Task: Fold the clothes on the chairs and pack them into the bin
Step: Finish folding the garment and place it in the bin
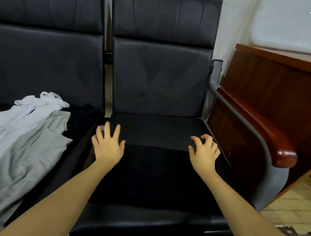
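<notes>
On right chair seat (pixel 168 129): black garment (pixel 154 172), left hand (pixel 108 146) spread, right hand (pixel 204 153) loosely curled, neither gripping; fold best squared, edges aligned.

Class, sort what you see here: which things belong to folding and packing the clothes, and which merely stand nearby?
Belongs to the job:
black garment spread on the right seat
pale grey and white clothes heaped on the left seat
black padded chairs
left hand
right hand

Merely nearby:
red-brown wooden desk
glossy wooden armrest
</notes>
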Tool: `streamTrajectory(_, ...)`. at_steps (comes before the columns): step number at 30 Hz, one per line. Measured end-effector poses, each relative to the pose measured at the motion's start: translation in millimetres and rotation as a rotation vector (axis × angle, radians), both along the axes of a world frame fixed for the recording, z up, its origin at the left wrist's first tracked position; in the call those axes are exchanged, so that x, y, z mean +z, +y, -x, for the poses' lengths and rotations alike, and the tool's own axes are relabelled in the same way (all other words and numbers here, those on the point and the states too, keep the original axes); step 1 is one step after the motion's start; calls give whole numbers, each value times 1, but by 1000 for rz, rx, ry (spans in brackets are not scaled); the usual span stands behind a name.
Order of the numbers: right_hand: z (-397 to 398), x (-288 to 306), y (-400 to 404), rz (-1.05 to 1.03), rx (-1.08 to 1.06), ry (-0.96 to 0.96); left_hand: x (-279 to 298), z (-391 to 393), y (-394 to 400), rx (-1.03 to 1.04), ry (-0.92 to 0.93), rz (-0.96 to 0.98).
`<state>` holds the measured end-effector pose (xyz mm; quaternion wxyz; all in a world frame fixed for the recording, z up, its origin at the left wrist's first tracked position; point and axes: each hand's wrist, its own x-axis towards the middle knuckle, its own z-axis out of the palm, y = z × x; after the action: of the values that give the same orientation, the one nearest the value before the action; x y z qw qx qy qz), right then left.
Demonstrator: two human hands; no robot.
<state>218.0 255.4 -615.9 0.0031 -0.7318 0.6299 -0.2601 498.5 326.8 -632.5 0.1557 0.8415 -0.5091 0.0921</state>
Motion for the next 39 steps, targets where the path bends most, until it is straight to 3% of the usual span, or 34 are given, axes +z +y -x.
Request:
streamTrajectory(4,-11,-17,21,-84,216,-75,-4,27,11,-216,36,1)
streamTrajectory(8,-14,-28,42,-326,279,46,-5,52,31,-368,126,-225)
streamTrajectory(11,-4,-32,56,-486,251,191,-10,56,54,-325,220,-415)
streamTrajectory(13,3,-30,65,-525,249,216,-14,56,70,-256,249,-436)
streamTrajectory(21,21,-30,104,-489,286,266,-11,65,119,-264,251,-461)
streamTrajectory(23,21,-29,109,-488,279,246,-8,63,123,-288,323,-454)
streamTrajectory(26,8,-24,116,-431,253,157,-2,55,125,-266,464,-337)
streamTrajectory(30,-28,-19,125,-366,305,71,1,39,127,-186,397,-179)
streamTrajectory(36,-57,-34,115,-455,411,314,-13,15,132,-207,313,-363)
streamTrajectory(39,-49,-34,99,-461,403,345,-19,16,126,-241,311,-394)
